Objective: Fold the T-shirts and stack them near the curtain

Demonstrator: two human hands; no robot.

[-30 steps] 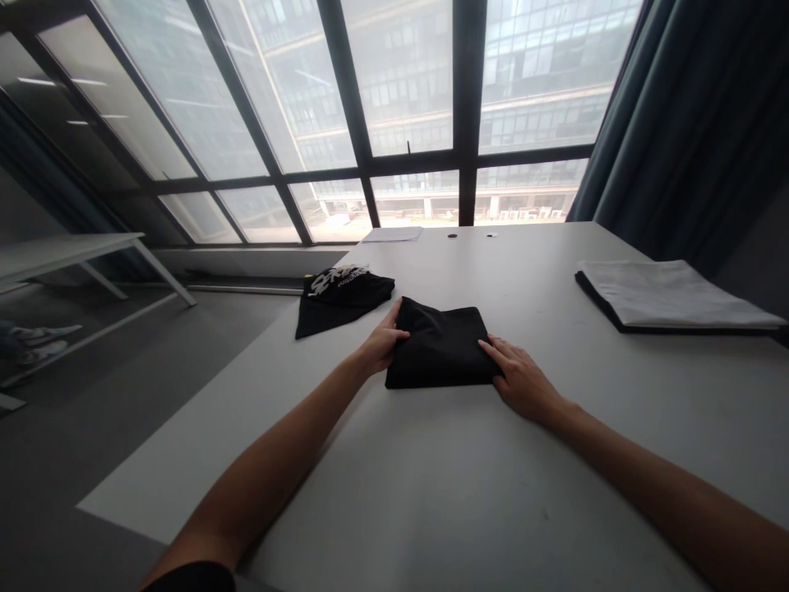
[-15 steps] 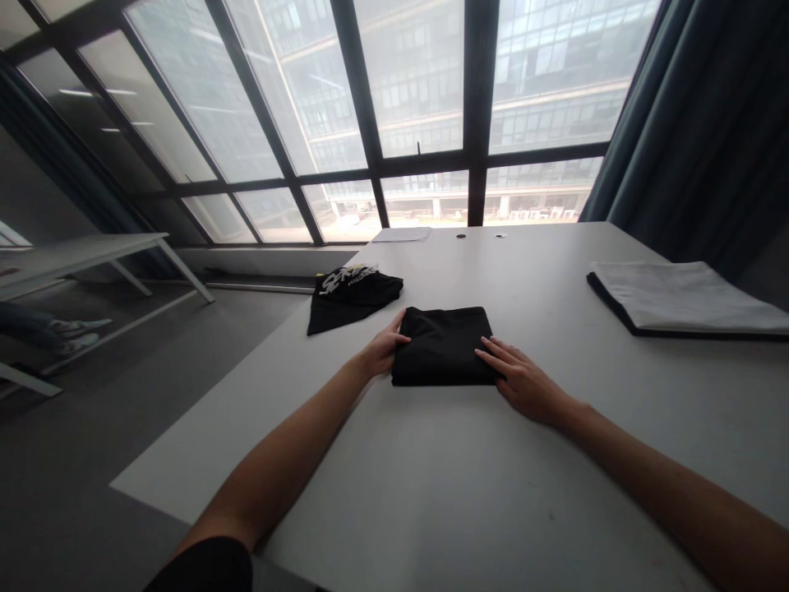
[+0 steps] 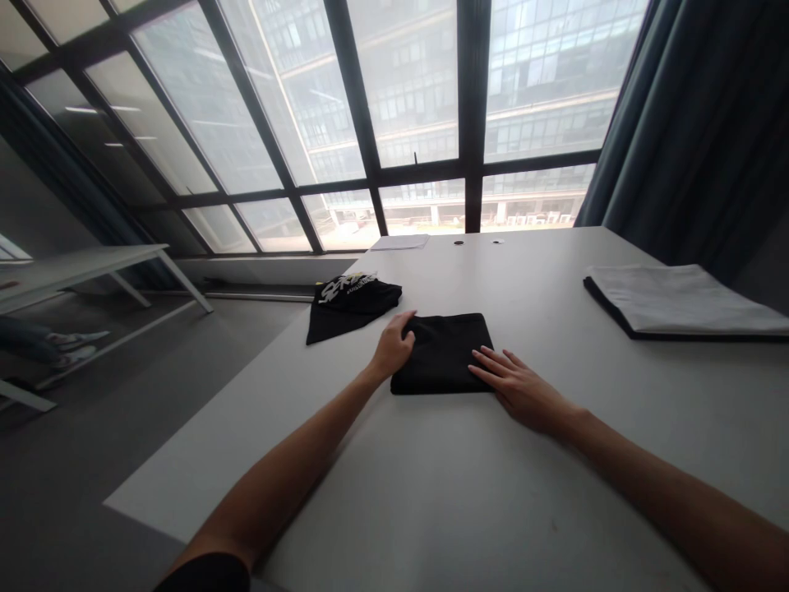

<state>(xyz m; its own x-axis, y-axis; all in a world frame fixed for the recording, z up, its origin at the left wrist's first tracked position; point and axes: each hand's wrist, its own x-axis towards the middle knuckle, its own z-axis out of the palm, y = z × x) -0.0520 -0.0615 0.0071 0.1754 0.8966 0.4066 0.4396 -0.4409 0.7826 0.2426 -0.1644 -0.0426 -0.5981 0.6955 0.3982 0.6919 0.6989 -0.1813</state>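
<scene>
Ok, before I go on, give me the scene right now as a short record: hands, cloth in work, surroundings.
left hand: at the cloth's left edge; grip unclear
right hand: open, fingers spread over the cloth's right side
cloth in work: folded black cloth, roughly rectangular, lying flat
surface: white table
beyond, to the left: black cloth with pale print
far right: light cloth with a dark layer showing beneath
background: windows, blue curtain at right
</scene>
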